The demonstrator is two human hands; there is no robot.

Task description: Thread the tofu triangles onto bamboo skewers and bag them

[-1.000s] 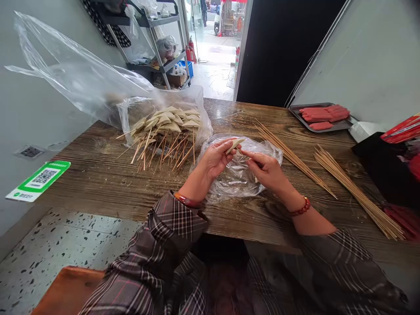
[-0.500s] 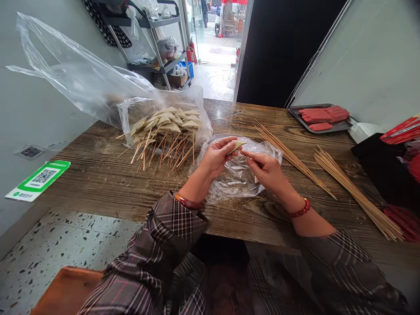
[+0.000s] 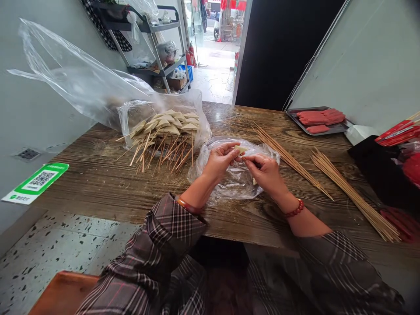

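Note:
My left hand pinches a pale triangular piece above a crumpled clear plastic bag. Close beside it, my right hand has its thumb and index finger pressed together at the lower edge of the piece, on something thin, likely a stick, mostly hidden by the fingers. To the left, several pale triangular pieces on sticks are piled in an open clear bag, their sticks pointing toward me. Two bundles of thin sticks, one reddish-brown and one lighter, lie right of my hands.
A dark tray of pink-red pieces lies at the back right, by a black box with red packets. A green-and-white code card is at the left edge. Beyond the wooden table stands a shelf cart.
The pale piece in my left hand has tilted slightly, and both hands have shifted a little. The view has moved slightly; the pile and stick bundles look the same.

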